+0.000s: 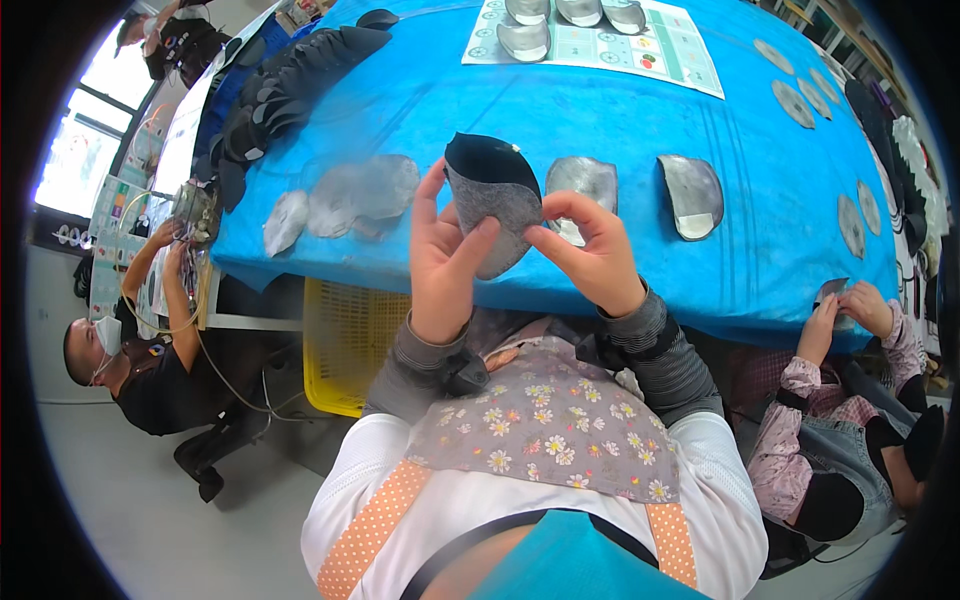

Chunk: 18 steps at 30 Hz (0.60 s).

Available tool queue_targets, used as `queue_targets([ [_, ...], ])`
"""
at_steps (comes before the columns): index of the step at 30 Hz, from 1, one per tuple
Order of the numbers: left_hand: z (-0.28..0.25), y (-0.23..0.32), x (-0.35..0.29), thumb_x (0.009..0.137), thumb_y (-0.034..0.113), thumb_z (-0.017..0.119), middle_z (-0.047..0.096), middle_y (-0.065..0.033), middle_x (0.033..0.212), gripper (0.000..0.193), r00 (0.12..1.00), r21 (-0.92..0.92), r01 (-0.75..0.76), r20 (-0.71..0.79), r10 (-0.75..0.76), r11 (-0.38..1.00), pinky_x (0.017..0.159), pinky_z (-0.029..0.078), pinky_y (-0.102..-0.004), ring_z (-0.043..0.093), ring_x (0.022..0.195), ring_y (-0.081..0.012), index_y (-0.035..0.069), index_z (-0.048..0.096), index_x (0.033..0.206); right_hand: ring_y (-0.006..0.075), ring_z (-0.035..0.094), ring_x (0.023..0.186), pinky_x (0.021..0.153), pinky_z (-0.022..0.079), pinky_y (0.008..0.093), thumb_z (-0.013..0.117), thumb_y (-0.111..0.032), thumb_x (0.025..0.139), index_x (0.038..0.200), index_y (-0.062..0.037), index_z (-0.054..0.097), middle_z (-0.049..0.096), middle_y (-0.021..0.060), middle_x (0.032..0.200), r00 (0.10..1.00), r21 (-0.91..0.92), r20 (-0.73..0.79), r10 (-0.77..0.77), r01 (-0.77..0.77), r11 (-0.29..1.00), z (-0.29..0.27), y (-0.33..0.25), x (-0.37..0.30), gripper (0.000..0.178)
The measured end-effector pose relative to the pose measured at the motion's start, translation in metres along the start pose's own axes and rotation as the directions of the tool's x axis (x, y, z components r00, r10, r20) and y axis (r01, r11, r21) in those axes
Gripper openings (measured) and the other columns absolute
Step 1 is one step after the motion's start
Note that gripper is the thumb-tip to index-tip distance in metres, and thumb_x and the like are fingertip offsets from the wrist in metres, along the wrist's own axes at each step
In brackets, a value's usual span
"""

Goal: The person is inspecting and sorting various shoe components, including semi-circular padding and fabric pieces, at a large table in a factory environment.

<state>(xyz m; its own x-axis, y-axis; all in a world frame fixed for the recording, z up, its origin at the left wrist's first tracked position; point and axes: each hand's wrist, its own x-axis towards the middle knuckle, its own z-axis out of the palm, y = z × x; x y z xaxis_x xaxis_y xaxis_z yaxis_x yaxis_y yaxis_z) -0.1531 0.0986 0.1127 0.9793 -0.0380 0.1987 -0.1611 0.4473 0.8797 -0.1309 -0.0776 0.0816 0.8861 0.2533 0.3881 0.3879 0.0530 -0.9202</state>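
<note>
Grey-and-black curved pad [497, 210] held up at near edge of blue-covered table [640, 130], left hand [442, 262] gripping side, right hand [598, 252] pinching opposite rim; likely edge-aligning step; next move calls for steady left grip, right working along rim

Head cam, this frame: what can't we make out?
All in the head view:
- Left hand: some fingertips, hidden behind the grey-and-black piece.
- Grey piece beyond the right hand, on the table: partly covered by that hand.
- Grey pieces at table left: exact outlines, blurred by haze.
- Printed sheet: far edge, cut off by the picture's top.
- Small piece at right: details too small, partly covered by a co-worker's hands.
</note>
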Motion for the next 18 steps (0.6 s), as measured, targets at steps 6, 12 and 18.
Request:
queue_targets([
  [6,-0.004,-0.006,-0.002,0.088,-0.003,0.059,0.054,-0.0184,0.131,0.075,0.997,-0.051,-0.044,0.061,0.047,0.998,0.101,0.044,-0.0385,0.055,0.120,-0.0254,0.005,0.016,0.149,0.0148,0.061,0.094,0.083,0.046,0.0284,0.075,-0.011,0.081,0.103,-0.0012,0.064,0.066,0.0055,0.099,0.989,0.008,-0.029,-0.142,0.142,0.990,0.000,-0.004,0.000,0.026],
  [12,-0.002,-0.001,-0.008,0.084,-0.005,0.062,0.057,-0.0168,0.128,0.084,0.976,0.006,-0.113,0.186,0.110,0.994,0.103,0.042,-0.0399,0.054,0.120,-0.0245,0.006,0.013,0.151,0.0190,0.058,0.105,0.094,0.043,0.0330,0.067,-0.005,0.089,0.111,0.0014,0.060,0.062,0.0097,0.111,0.957,0.035,-0.148,-0.249,0.257,0.966,-0.010,-0.016,0.005,0.024],
  [18,0.008,-0.002,-0.010,0.081,-0.004,0.068,0.058,-0.0159,0.126,0.091,0.964,0.109,-0.146,0.237,0.117,0.983,0.102,0.040,-0.0387,0.055,0.118,-0.0222,0.005,0.012,0.151,0.0206,0.061,0.092,0.079,0.048,0.0312,0.078,-0.004,0.076,0.099,-0.0048,0.066,0.066,0.0066,0.099,0.888,-0.264,-0.229,-0.398,0.337,0.904,-0.015,-0.033,0.014,0.025],
])
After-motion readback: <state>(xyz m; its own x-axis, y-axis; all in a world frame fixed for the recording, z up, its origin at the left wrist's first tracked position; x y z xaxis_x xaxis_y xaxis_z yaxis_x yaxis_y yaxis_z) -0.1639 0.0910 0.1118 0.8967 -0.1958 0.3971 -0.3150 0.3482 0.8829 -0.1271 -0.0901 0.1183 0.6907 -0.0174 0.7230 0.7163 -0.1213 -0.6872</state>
